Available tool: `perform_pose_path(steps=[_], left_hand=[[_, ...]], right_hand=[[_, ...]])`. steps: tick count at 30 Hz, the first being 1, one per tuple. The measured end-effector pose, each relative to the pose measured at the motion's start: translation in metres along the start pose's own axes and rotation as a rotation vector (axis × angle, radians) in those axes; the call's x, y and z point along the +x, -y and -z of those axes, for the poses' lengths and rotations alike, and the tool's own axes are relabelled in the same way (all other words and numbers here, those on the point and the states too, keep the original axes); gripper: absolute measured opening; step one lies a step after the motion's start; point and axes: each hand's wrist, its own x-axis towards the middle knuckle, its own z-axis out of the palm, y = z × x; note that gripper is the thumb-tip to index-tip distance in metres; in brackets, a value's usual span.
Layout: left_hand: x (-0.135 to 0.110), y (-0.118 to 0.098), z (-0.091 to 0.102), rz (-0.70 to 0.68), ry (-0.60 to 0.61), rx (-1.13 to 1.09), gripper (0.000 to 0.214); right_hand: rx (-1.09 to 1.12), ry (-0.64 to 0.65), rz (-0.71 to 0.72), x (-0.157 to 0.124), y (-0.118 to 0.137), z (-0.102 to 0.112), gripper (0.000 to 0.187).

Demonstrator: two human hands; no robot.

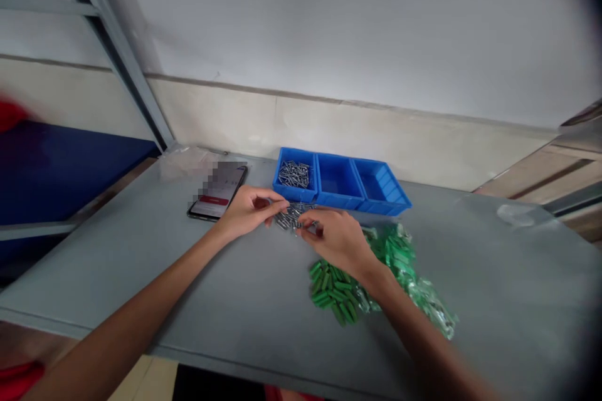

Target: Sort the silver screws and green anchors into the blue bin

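Observation:
A small pile of silver screws point(288, 219) lies on the grey table in front of the blue bins. At the pile's left edge is my left hand point(248, 210), its thumb and index finger pinched together; whatever is between them is too small to make out. My right hand point(337, 237) reaches over the right side of the pile with curled fingertips close together among the screws, and what they grip is hidden. Below my right hand lie loose green wall plugs point(333, 291). Clear plastic bags with green pieces point(399, 254) lie beside them, partly behind my right wrist and forearm.
Three joined blue bins stand near the wall; the left bin point(295, 193) holds more screws. A phone point(217, 191) lies left of my left hand, near crumpled clear plastic point(185, 160). A metal frame point(120, 44) rises at the left. Another plastic scrap point(516, 215) lies at right.

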Motion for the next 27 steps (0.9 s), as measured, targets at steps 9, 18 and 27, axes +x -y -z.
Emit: perform_pose_path(steps=[9,18,27], left_hand=[[-0.001,0.008,-0.009,-0.047,-0.075,0.194,0.026],[0.0,0.015,-0.02,-0.059,-0.107,0.269,0.025],[-0.001,0.014,-0.019,-0.08,-0.127,0.284,0.025]], right_hand=[[-0.243,-0.057,0.102,0.001,0.007,-0.02,0.021],[-0.168,-0.029,0.054,0.008,0.007,-0.019,0.014],[-0.115,-0.108,0.094,0.003,0.004,-0.022,0.015]])
